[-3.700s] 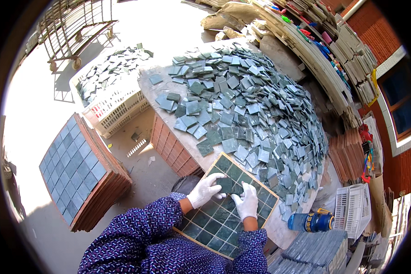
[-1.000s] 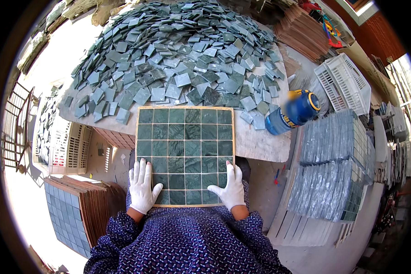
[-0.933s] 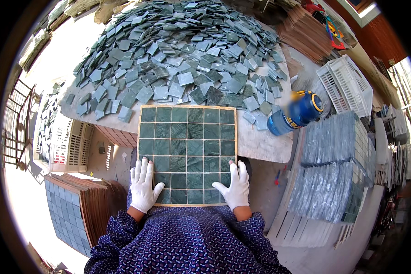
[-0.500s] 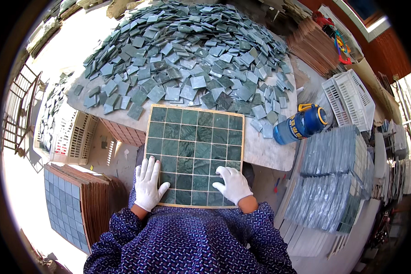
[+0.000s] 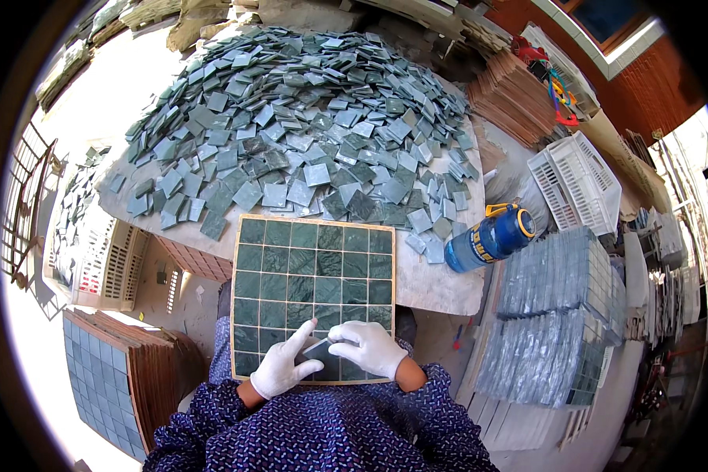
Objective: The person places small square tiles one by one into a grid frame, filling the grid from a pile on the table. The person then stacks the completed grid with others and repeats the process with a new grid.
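Observation:
A wooden-edged tray (image 5: 315, 222) rests at my lap against the table edge, filled with rows of dark green square tiles (image 5: 300, 263). Both my hands wear white gloves and are over its near part. The fingers of my right hand (image 5: 370, 348) are bent around the edge of a tilted, pale-looking square tile (image 5: 316, 348), raised off the rows. On the tile's other side is my left hand (image 5: 282, 370), with thumb and forefinger spread; whether it touches the tile is unclear. The gloves hide some tiles beneath them.
A big heap of loose stone tiles (image 5: 291, 134) covers the table (image 5: 440, 291). A blue bottle (image 5: 492, 238) lies at its right edge. Wrapped tile stacks (image 5: 543, 315) and white crates (image 5: 578, 185) stand right; stacked tile sheets (image 5: 102, 370) stand left.
Both hands have left the tray's sides and come together over its near rows, with a loose tile between them. The view has shifted, so the tray appears lower and further left.

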{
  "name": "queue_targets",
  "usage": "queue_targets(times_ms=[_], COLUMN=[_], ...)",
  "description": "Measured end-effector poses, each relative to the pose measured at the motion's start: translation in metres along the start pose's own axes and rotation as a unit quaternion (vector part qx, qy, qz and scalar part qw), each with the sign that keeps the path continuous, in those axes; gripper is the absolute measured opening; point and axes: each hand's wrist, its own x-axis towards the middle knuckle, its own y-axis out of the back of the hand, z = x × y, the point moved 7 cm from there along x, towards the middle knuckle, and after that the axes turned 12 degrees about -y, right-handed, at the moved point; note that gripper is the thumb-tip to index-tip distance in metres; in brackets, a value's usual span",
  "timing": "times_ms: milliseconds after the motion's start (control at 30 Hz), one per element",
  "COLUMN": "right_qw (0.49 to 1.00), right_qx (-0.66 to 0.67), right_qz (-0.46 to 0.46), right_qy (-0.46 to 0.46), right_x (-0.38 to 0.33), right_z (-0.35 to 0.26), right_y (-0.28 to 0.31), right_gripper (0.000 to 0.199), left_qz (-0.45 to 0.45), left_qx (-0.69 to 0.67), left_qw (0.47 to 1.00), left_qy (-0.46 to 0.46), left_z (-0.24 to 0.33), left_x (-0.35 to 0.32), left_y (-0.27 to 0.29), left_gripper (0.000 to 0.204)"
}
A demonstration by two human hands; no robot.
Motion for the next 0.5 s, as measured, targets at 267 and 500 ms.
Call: queue_targets(times_ms=[267,500], right_qw=[0.897,0.910], right_qx=[-0.111,-0.288], right_qz=[0.399,0.279], right_qy=[-0.153,-0.102], right_x=[0.071,0.134], right_z=[0.077,0.096], right_y=[0.163,0.164], right_gripper=[0.038,0.046], left_qz=[0.109,0.094], left_qx=[-0.035,-0.014], left_qw=[0.988,0.991], left_qy=[0.102,0.089], left_z=[-0.051,-0.057], left_x=[0.001,-0.002], left_y=[0.028,0.026], left_gripper=[0.044,0.043])
